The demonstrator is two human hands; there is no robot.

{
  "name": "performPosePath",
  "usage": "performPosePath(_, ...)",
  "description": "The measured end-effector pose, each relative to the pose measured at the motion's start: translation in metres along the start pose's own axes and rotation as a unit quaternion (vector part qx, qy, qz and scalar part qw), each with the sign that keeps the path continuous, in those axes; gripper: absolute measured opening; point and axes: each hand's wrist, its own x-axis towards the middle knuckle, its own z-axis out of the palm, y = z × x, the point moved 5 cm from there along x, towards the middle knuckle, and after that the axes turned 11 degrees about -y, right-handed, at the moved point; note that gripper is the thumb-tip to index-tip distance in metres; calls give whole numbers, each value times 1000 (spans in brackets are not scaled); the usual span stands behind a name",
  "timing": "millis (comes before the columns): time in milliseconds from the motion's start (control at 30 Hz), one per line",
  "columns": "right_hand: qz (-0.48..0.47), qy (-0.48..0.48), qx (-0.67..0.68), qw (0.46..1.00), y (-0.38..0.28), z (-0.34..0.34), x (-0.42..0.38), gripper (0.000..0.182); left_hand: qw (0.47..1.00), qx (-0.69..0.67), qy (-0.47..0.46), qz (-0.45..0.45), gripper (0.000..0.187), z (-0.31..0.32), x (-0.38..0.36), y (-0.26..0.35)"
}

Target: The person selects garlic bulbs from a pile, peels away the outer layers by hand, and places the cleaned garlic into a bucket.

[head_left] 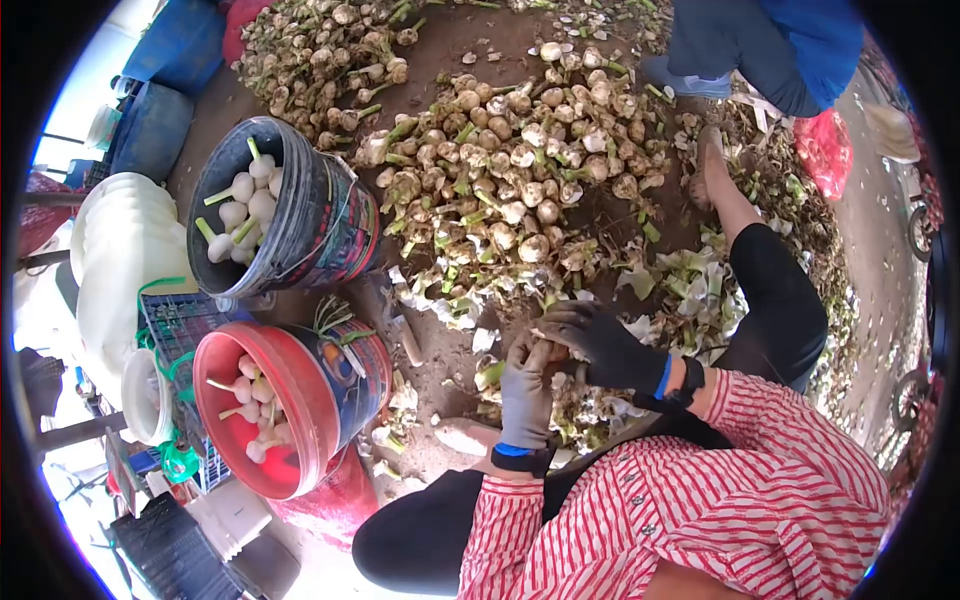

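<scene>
My left hand (526, 392), in a pale grey glove, has its fingers closed around what looks like a garlic bulb (556, 351), mostly hidden by the fingers. My right hand (592, 338), in a dark glove, meets it from the right, its fingers bent over the same bulb. Both hands are above loose husks and cut leaves on the ground. Just beyond them lies a large heap of unpeeled garlic bulbs (535, 160), brown and dirty, some with green stems.
At left stand a black bucket (290, 240) and a red-rimmed bucket (310, 410), both with clean white garlic inside. A knife-like tool (408, 340) lies beside them. Another person's leg (735, 45) is at the top right, near a red mesh bag (824, 152). Blue barrels (152, 128) stand at the back left.
</scene>
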Motion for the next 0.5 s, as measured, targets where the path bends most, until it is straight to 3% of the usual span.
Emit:
performPosePath(33,0,1,2,1000,-3,0,-2,58,999,24,-16,26,40,3,-3,9)
performPosePath(100,100,149,278,944,15,-13,-11,49,994,93,0,51,46,15,-14,27)
performPosePath(133,99,151,277,944,19,-14,-10,49,994,94,-2,52,46,20,-16,28)
performPosePath(167,160,69,466,868,32,2,-9,42,983,154,-4,98,48,25,-18,33)
performPosePath(233,151,-23,734,662,38,37,-11,33,960,243,14,138,57,30,-20,34)
performPosePath(267,151,-22,733,663,34,36,-9,33,960,243,11,138,57,29,-20,32)
performPosePath(333,170,-16,548,819,27,32,0,27,836,503,21,220,57,36,-27,41)
performPosePath(367,204,-35,574,792,25,30,-1,24,828,519,47,208,56,34,-31,42)
performPosePath(500,216,-44,539,813,15,13,-2,22,799,550,56,235,54,26,-34,41)
